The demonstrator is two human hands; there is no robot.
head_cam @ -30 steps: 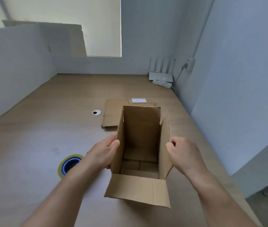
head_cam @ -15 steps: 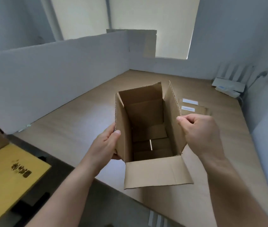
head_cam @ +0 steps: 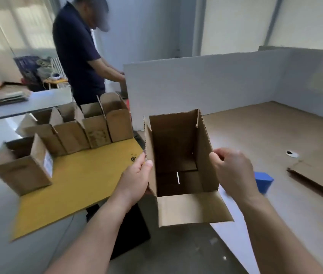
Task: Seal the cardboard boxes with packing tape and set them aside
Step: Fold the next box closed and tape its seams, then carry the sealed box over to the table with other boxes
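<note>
Brown corrugated cardboard box (head_cam: 176,147), top flaps open, is held between both hands. Left hand (head_cam: 136,180) pinches the box's left wall, thumb hooked over the rim; right hand (head_cam: 233,173) curls its fingers against the right wall. The near flap folds down toward the wrists. Left of the grip, a row of open cardboard boxes (head_cam: 89,131) stands on a yellow sheet (head_cam: 73,186). To the right stretches a wooden tabletop (head_cam: 255,139), with a small blue block (head_cam: 263,180) just behind the right hand.

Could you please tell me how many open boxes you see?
6: the held box; a row of four on the yellow board; one nearer, left. Others may be hidden.
</note>
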